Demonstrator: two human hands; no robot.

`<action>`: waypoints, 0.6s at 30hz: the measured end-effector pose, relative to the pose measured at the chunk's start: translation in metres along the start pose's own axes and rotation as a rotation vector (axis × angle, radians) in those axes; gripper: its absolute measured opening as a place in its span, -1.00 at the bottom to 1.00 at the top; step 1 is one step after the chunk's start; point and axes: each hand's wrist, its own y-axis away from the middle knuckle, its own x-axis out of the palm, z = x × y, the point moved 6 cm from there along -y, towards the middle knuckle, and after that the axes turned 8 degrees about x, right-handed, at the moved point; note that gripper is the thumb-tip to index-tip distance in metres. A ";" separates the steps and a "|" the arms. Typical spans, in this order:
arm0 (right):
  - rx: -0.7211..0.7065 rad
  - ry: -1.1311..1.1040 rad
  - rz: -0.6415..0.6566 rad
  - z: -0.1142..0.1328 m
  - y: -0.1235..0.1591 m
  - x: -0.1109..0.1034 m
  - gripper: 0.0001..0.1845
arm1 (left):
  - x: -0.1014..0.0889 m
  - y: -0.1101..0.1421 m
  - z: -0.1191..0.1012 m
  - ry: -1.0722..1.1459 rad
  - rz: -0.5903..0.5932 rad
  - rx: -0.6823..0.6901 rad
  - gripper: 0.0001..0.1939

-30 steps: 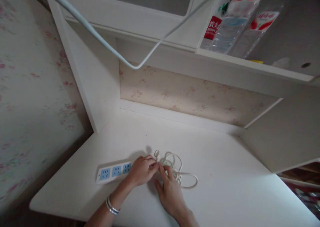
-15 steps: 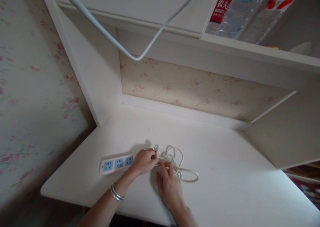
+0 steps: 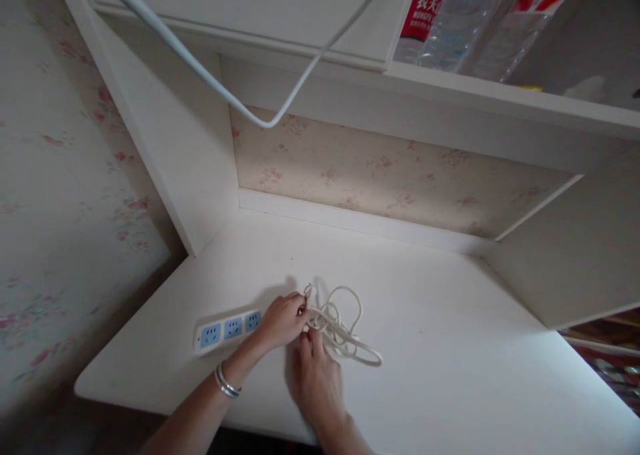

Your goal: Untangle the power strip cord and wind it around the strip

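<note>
A white power strip [image 3: 215, 345] with blue socket panels lies on the desk, its right end hidden behind my left hand [image 3: 284, 319]. That hand is closed on a bunched part of the off-white power cord [image 3: 350, 338], with a small end of the bundle poking up beyond the fingertips. The rest of the cord lies in loose, tangled loops to the right. My right hand [image 3: 319, 378] is just below and to the right, fingers bent and drawn together at the near edge of the cord, close to the left fingertips.
The white desk [image 3: 440, 375] runs back to a low ledge and floral wallpaper [image 3: 380, 168]. A pale cable [image 3: 267, 123] hangs in a V overhead. Plastic bottles [image 3: 460, 25] stand on the upper right shelf [image 3: 500, 88]. A side panel [image 3: 170, 135] bounds the left.
My right hand has drawn left and nearer to me, and its fingers have come together. The cord loops have shifted slightly left. My left hand stays on the bundle. The view has tilted down.
</note>
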 end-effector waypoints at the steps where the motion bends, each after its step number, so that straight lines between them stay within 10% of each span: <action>1: 0.011 -0.007 0.010 0.000 0.001 0.000 -0.67 | -0.001 0.000 0.001 0.000 0.000 -0.003 -0.80; 11: 0.096 -0.310 -0.012 -0.024 -0.027 -0.031 -0.65 | 0.006 0.000 0.008 -0.033 0.032 -0.054 -0.85; 18: 0.222 -0.031 -0.023 -0.038 -0.032 -0.046 -0.64 | 0.011 -0.003 0.001 -0.090 0.040 -0.091 -0.83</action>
